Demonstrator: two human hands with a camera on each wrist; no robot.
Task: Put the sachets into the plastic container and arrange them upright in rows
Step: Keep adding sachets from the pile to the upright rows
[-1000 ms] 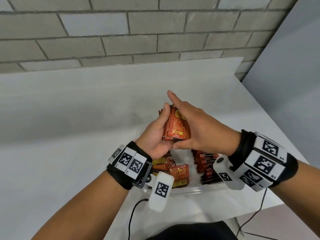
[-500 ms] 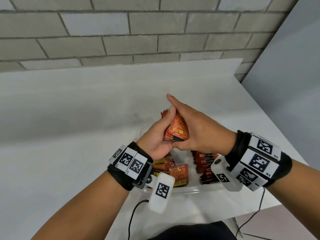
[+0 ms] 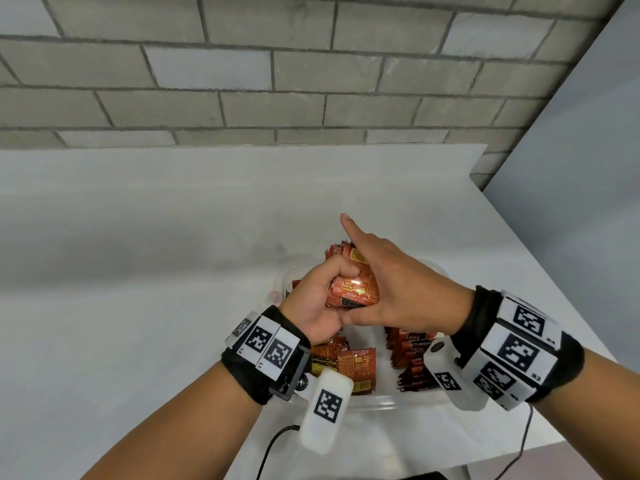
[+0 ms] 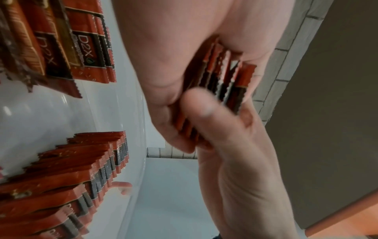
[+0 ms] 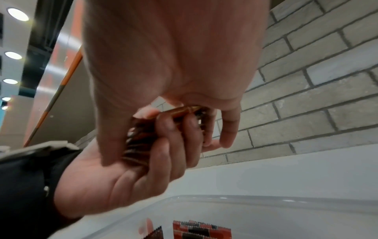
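Several red-orange sachets (image 3: 351, 285) sit bunched together as one stack between your two hands, held above the plastic container (image 3: 391, 401). They are flat foil packets with serrated ends, dark bands and a yellow label panel on the face turned up toward you; in the left wrist view their edges fan out slightly, so the stack is not squared.

Your left hand (image 3: 317, 303) grips the stack from the left, fingers curled around its far side and thumb folded over the near face. Your right hand (image 3: 398, 289) presses against the right side: the thumb tucks under the lower edge, the index finger points straight out past the top of the stack, and in the right wrist view the other fingers bend down alongside the packets, touching them.

Below, the clear container rests on the white table (image 3: 138, 271) and already holds more sachets (image 3: 412, 358): a row on the right standing on edge, and a looser group (image 3: 353, 365) on the left lying at mixed angles.
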